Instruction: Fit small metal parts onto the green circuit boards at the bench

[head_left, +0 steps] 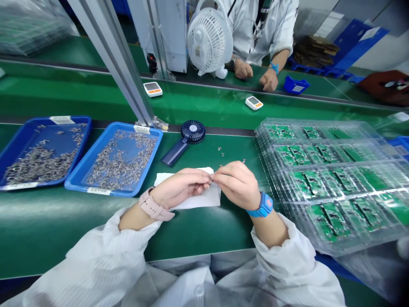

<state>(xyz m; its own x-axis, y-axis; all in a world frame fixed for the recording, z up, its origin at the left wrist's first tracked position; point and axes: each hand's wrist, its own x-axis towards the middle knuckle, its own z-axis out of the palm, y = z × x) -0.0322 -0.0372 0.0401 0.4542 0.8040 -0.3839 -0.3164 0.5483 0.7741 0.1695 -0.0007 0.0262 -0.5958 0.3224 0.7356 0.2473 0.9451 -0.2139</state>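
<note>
1. Left hand [180, 186] and right hand [238, 184] meet at the fingertips, both closed in a pinch on a small metal part [210, 181], just above a white sheet [196, 202] on the green table [204, 234].
2. That part is silvery and tiny; the fingers cover most of it, so its exact shape cannot be told.
3. Similar shiny, bent-looking loose pieces [223, 154] lie on the table beyond the hands.
4. Many more fill a light-blue plastic tray [123, 192] and a darker blue tray [27, 143], both shallow with raised rims.
5. White labels [99, 191] sit on the tray rims, their print too small to read.
6. Stacked clear plastic trays [354, 248] at right, moulded into pockets, hold green circuit boards [309, 183].
7. A perforated pink strap [155, 205] circles the left wrist, a blue band [264, 204] the right.
</note>
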